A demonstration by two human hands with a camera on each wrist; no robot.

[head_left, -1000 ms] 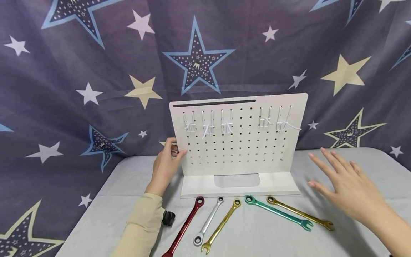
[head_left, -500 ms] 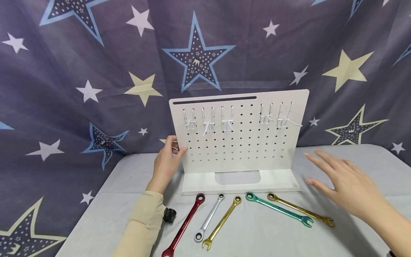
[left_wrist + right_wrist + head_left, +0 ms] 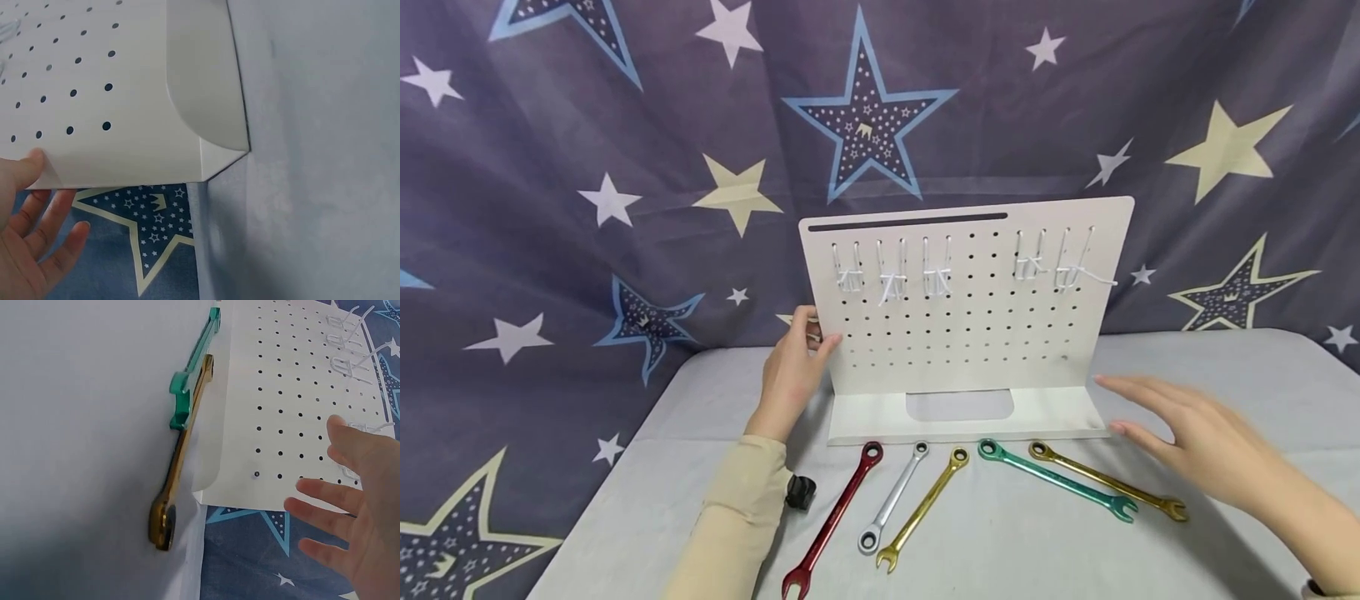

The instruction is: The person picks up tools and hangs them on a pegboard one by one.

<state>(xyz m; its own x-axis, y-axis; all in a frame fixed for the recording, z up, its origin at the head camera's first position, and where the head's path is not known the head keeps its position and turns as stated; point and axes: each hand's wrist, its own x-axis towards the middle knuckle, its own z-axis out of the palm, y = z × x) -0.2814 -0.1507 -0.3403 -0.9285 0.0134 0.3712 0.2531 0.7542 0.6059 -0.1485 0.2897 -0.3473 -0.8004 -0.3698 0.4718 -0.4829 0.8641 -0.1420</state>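
Note:
A white pegboard [image 3: 970, 375] stands upright on its base, with several white wire hooks [image 3: 936, 271] along its upper part. My left hand [image 3: 790, 375] pinches its left edge, with the thumb [image 3: 28, 169] on the front face and the fingers behind. Beside the lower right edge, my right hand [image 3: 1202, 437] hovers with extended fingers and holds nothing. Several combination wrenches lie before the board: a red one [image 3: 835, 517], a silver one [image 3: 895, 496], a gold one [image 3: 925, 512], a green one [image 3: 1056, 479] and a darker gold one [image 3: 1108, 479], the last nearest my right hand.
Grey cloth covers the table [image 3: 647, 483]. Behind it hangs a dark curtain [image 3: 970, 158] printed with stars. A small black object [image 3: 801, 492] sits at my left sleeve's cuff.
My right hand has come left and down toward the board's lower right edge, its fingers drawing closer together. The left hand keeps its hold. The scene has shifted slightly upward in the head view.

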